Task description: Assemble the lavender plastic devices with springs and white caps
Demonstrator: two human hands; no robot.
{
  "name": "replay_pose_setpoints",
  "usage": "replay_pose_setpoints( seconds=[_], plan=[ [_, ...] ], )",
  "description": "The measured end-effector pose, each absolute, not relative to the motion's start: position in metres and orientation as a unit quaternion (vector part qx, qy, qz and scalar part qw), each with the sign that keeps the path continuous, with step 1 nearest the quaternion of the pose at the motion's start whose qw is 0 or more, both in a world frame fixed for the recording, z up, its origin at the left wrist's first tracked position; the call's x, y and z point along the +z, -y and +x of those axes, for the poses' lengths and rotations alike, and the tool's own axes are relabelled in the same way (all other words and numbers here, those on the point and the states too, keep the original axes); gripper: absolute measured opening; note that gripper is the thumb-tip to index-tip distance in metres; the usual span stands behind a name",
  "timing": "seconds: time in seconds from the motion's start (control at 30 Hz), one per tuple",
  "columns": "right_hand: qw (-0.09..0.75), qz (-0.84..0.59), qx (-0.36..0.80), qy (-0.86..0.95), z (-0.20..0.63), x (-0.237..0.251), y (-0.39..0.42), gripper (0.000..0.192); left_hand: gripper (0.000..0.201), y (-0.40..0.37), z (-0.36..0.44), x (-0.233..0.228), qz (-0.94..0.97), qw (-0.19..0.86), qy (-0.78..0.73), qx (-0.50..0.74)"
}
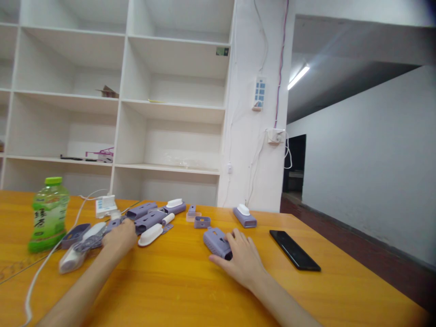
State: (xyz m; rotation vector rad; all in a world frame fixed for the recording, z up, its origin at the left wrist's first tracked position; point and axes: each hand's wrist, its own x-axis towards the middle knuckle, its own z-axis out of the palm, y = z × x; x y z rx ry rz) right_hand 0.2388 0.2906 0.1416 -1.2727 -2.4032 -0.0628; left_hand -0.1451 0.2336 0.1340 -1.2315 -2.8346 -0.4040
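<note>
My right hand (244, 255) is wrapped round the near end of a hollow purple plastic casing (215, 241), which rests on the table with slots in its top. My left hand (121, 235) is closed among a cluster of purple and white parts; its fingertips and whatever they hold are hidden. Beside it lie a larger purple casing (150, 221) and a white oval-headed piece (150, 235). To its left sit a plastic-wrapped white handle (72, 259) and an open purple shell (75, 235). A small purple frame (202, 222) lies between the hands.
A black phone (294, 250) lies to the right. Farther back is a purple casing with a white top (244, 217). At left stand a green bottle (51, 215), a white cable (51, 259) and a power strip (106, 206). White shelves (116, 165) rise behind the orange table (184, 290).
</note>
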Motion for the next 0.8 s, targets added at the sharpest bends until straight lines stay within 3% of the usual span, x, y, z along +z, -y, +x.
replay_pose_setpoints(
  seconds=[0.1,0.27,0.37,0.53,0.8],
  plan=[
    [0.21,-0.452,-0.007,0.867,0.241,0.141,-0.29,0.052,0.021,-0.235,-0.142,0.144,-0.398,0.036,0.904,-0.155],
    [0.223,-0.431,-0.014,0.874,0.24,0.138,-0.29,0.039,0.038,-0.239,-0.095,0.164,-0.497,0.111,0.823,-0.251],
    [0.231,-0.425,-0.01,0.875,0.239,0.136,-0.289,0.037,0.038,-0.24,-0.04,0.148,-0.654,0.004,0.659,-0.372],
    [0.239,-0.428,0.017,0.871,0.238,0.13,-0.291,0.036,0.057,-0.23,0.035,0.111,-0.732,-0.018,0.627,-0.264],
    [0.236,-0.423,0.037,0.874,0.238,0.129,-0.292,0.036,0.046,-0.235,0.008,0.138,-0.682,0.063,0.697,-0.213]
  ],
)
